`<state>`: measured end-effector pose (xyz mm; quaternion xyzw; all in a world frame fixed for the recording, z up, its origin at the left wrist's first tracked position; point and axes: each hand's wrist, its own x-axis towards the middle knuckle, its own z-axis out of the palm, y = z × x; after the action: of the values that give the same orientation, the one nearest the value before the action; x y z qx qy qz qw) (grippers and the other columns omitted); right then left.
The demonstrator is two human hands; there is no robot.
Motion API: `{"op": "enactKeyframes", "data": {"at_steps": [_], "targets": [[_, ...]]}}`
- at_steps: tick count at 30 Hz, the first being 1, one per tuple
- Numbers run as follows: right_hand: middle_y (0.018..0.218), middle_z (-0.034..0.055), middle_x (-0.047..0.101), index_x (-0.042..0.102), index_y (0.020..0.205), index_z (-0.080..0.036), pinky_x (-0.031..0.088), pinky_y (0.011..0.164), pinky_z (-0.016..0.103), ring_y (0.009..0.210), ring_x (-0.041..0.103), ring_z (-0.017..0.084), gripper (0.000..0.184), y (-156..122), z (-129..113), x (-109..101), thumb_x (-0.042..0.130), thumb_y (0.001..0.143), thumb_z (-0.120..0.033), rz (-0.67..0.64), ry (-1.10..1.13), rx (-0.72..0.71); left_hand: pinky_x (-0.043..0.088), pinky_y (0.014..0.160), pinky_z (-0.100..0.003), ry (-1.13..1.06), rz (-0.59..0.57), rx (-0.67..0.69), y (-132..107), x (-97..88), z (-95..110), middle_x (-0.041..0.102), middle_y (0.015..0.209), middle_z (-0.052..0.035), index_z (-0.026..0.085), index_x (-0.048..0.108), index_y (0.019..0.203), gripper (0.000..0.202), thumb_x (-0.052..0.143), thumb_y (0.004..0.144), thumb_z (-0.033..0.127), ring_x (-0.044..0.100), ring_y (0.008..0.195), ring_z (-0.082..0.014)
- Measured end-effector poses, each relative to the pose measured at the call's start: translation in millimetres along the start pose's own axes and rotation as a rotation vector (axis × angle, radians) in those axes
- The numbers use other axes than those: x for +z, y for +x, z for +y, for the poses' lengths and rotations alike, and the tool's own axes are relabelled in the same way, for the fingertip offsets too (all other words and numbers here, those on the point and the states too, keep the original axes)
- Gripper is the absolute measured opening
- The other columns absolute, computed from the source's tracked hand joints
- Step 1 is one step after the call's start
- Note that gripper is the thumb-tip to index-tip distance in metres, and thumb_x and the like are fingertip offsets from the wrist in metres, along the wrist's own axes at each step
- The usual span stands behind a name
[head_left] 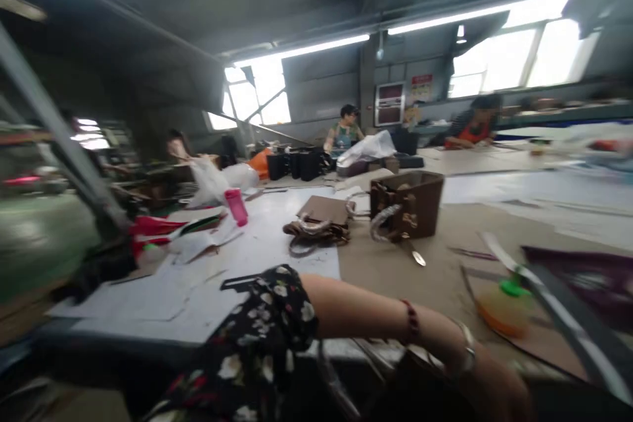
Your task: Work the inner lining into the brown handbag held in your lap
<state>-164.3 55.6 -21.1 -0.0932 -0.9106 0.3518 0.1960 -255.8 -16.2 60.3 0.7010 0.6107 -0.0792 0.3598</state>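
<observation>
My left forearm, in a black floral sleeve with a red bead bracelet and a silver bangle, stretches across the bottom of the view toward the right. My left hand (pixel 499 390) is blurred at the lower edge, and its fingers do not show. It rests over a dark brown thing (pixel 420 389) that I cannot make out. My right hand is out of view. Further up the table, a brown handbag (pixel 408 203) stands upright with wrapped handles. A flat brown bag piece (pixel 322 216) lies beside it.
A pink bottle (pixel 236 206) and loose papers lie at the left of the long work table (pixel 277 244). An orange and green object (pixel 504 311) and a dark purple bag (pixel 586 277) sit at the right. Several people work at the far tables.
</observation>
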Motion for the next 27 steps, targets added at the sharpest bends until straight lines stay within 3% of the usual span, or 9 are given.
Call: {"op": "enactKeyframes", "data": {"at_steps": [2, 4, 7, 9, 11, 17, 22, 27], "targets": [[0.06, 0.003, 0.062, 0.065, 0.069, -0.032, 0.049, 0.05, 0.032, 0.058, 0.059, 0.022, 0.027, -45, -2, -26, 0.041, 0.074, -0.043, 0.012, -0.062, 0.089, 0.047, 0.068, -0.017, 0.008, -0.01, 0.084, 4, 7.0, 5, 0.066, 0.082, 0.0, 0.018, 0.067, 0.085, 0.029, 0.07, 0.059, 0.033, 0.061, 0.082, -0.015], [0.071, 0.0034, 0.063, 0.061, 0.07, -0.026, 0.048, 0.063, 0.031, 0.066, 0.06, 0.02, 0.022, -74, -13, -41, 0.042, 0.077, -0.036, 0.004, -0.11, 0.149, 0.046, 0.069, -0.021, 0.001, 0.033, 0.1, 14, 14.6, 6, 0.065, 0.085, -0.0016, 0.016, 0.061, 0.099, 0.035, 0.063, 0.067, 0.031, 0.059, 0.078, -0.016], [0.077, 0.0035, 0.062, 0.054, 0.082, -0.021, 0.044, 0.069, 0.031, 0.073, 0.059, 0.018, 0.012, -89, -24, -48, 0.048, 0.077, -0.03, -0.012, -0.115, 0.347, 0.042, 0.064, -0.02, -0.057, 0.015, 0.11, 31, 21.8, 4, 0.063, 0.078, 0.0003, 0.017, 0.061, 0.098, 0.026, 0.052, 0.074, 0.019, 0.055, 0.07, -0.0135], [0.082, 0.0029, 0.063, 0.05, 0.097, -0.02, 0.044, 0.07, 0.03, 0.075, 0.06, 0.019, 0.028, -95, -28, -51, 0.057, 0.072, -0.028, -0.028, -0.084, 0.519, 0.041, 0.066, -0.019, -0.143, -0.001, 0.14, 37, 23.5, 4, 0.063, 0.08, 0.0007, 0.016, 0.06, 0.1, 0.028, 0.051, 0.073, 0.015, 0.054, 0.073, -0.0128], [0.086, 0.0029, 0.064, 0.049, 0.103, -0.021, 0.043, 0.071, 0.029, 0.079, 0.06, 0.019, 0.037, -104, -32, -56, 0.061, 0.069, -0.027, -0.071, -0.049, 0.599, 0.041, 0.07, -0.018, -0.26, -0.03, 0.176, 40, 24.1, 5, 0.063, 0.084, 0.0005, 0.015, 0.058, 0.104, 0.032, 0.051, 0.074, 0.013, 0.054, 0.077, -0.0125], [0.076, -0.0006, 0.064, 0.059, 0.08, -0.021, 0.04, 0.063, 0.023, 0.071, 0.059, 0.015, 0.013, -121, -33, -68, 0.05, 0.078, -0.031, -0.154, 0.001, 0.586, 0.042, 0.071, -0.018, -0.541, -0.117, 0.247, 53, 29.0, -4, 0.063, 0.081, 0.0014, 0.013, 0.059, 0.1, 0.026, 0.047, 0.077, 0.014, 0.055, 0.076, -0.0112], [0.06, -0.0021, 0.058, 0.053, 0.064, -0.02, 0.035, 0.053, 0.022, 0.057, 0.054, 0.012, 0.022, -119, -27, -66, 0.045, 0.082, -0.03, -0.164, -0.11, 0.554, 0.041, 0.068, -0.015, -0.426, -0.068, 0.257, 57, 30.2, -5, 0.062, 0.079, 0.0031, 0.014, 0.061, 0.095, 0.022, 0.048, 0.077, 0.014, 0.053, 0.072, -0.0095], [0.066, 0.0009, 0.062, 0.057, 0.071, -0.021, 0.036, 0.055, 0.022, 0.063, 0.057, 0.016, 0.015, -117, -29, -67, 0.056, 0.075, -0.035, -0.263, -0.24, 0.587, 0.04, 0.069, -0.014, -0.341, -0.032, 0.22, 51, 27.4, 2, 0.063, 0.084, 0.0019, 0.013, 0.061, 0.098, 0.024, 0.047, 0.078, 0.014, 0.054, 0.076, -0.0099]]}}
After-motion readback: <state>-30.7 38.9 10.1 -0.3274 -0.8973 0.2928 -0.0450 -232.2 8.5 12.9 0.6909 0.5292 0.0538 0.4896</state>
